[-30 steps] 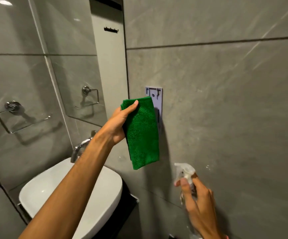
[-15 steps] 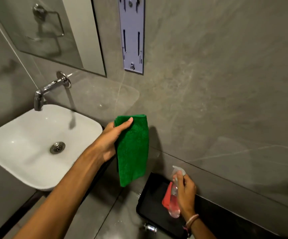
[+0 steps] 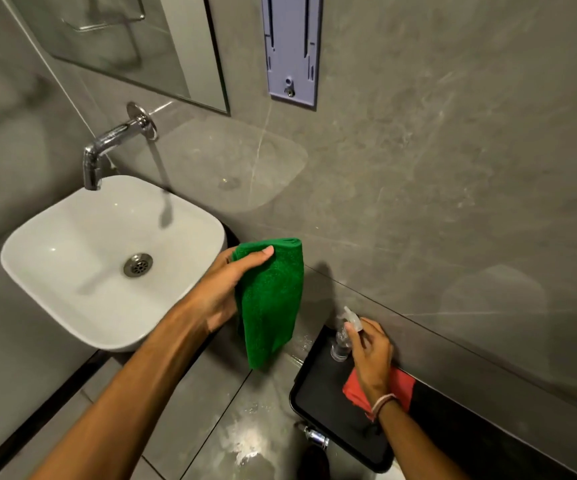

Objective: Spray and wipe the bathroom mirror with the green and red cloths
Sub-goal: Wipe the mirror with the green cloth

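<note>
My left hand (image 3: 221, 289) holds a folded green cloth (image 3: 271, 299) that hangs down in front of the wall, right of the basin. My right hand (image 3: 372, 351) grips a small clear spray bottle (image 3: 342, 336) by its white nozzle, its base resting on a black tank lid (image 3: 328, 403). A red cloth (image 3: 403, 386) lies on that lid under my right wrist, partly hidden. The mirror (image 3: 134, 39) hangs at the upper left, only its lower part in view.
A white basin (image 3: 72, 258) juts from the wall at left under a chrome tap (image 3: 114, 140). A lilac plastic wall bracket (image 3: 292, 50) is fixed right of the mirror. A chrome flush button (image 3: 316, 438) and wet grey floor tiles (image 3: 211, 410) lie below.
The view has tilted downward and both hands have dropped. My right hand has lowered the spray bottle onto the black lid beside the red cloth. The green cloth stays in my left hand.
</note>
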`<state>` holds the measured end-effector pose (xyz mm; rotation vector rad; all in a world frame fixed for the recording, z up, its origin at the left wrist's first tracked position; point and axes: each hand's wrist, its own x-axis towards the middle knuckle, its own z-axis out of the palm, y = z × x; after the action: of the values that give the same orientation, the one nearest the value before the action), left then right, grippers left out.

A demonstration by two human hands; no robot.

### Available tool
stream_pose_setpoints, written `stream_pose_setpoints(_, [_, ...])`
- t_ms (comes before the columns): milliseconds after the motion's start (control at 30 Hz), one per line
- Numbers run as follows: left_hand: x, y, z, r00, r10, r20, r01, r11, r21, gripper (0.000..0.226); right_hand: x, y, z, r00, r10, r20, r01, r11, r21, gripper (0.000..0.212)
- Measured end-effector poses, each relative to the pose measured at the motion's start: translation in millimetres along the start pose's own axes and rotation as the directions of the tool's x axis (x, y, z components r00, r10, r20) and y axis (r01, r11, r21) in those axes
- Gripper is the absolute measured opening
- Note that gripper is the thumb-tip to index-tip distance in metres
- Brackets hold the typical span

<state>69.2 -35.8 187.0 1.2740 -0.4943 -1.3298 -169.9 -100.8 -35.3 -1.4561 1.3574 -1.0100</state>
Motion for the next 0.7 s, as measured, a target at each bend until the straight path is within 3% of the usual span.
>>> stream_pose_setpoints(167, [0, 11, 1, 0.996, 0.086, 0.023, -0.087, 0.996, 0.017, 0.027, 2, -4, -3, 1.000, -0.030, -0.002, 0.030, 0.990, -0.138, 0.015])
stream_pose_setpoints(233, [-3, 19, 6, 0.990, 0.139, 0.019, -0.140, 0.990, 0.030, 0.036, 2, -16, -6, 0.997, -0.074, 0.015, 0.076, 0.975, -0.208, 0.028])
stream_pose_setpoints(300, [-10, 33, 10, 0.979, 0.204, 0.020, -0.205, 0.978, 0.046, 0.038, 2, -44, -8, 0.969, -0.243, 0.036, 0.244, 0.936, -0.253, 0.042])
stream_pose_setpoints(400, [-27, 68, 18, 0.950, 0.300, 0.082, -0.308, 0.946, 0.103, 0.037, 14, -135, -11, 0.906, -0.400, 0.139, 0.409, 0.911, -0.043, 0.048])
stream_pose_setpoints(433, [-34, 83, 22, 0.934, 0.343, 0.098, -0.354, 0.927, 0.127, 0.035, 19, -179, -12, 0.879, -0.416, 0.235, 0.401, 0.910, 0.111, 0.048])
stream_pose_setpoints(533, [-62, 135, 38, 0.861, 0.495, 0.120, -0.508, 0.847, 0.154, 0.030, 32, -312, -16, 0.664, -0.570, 0.484, 0.414, 0.819, 0.398, 0.032])
stream_pose_setpoints(600, [-78, 174, 41, 0.788, 0.607, 0.102, -0.615, 0.782, 0.103, 0.030, 38, -393, -16, 0.553, -0.663, 0.505, 0.470, 0.748, 0.468, 0.022])
stream_pose_setpoints(700, [-107, 234, 34, 0.709, 0.701, 0.079, -0.693, 0.713, -0.110, 0.032, 45, -489, -8, 0.446, -0.739, 0.504, 0.449, 0.672, 0.589, 0.014])
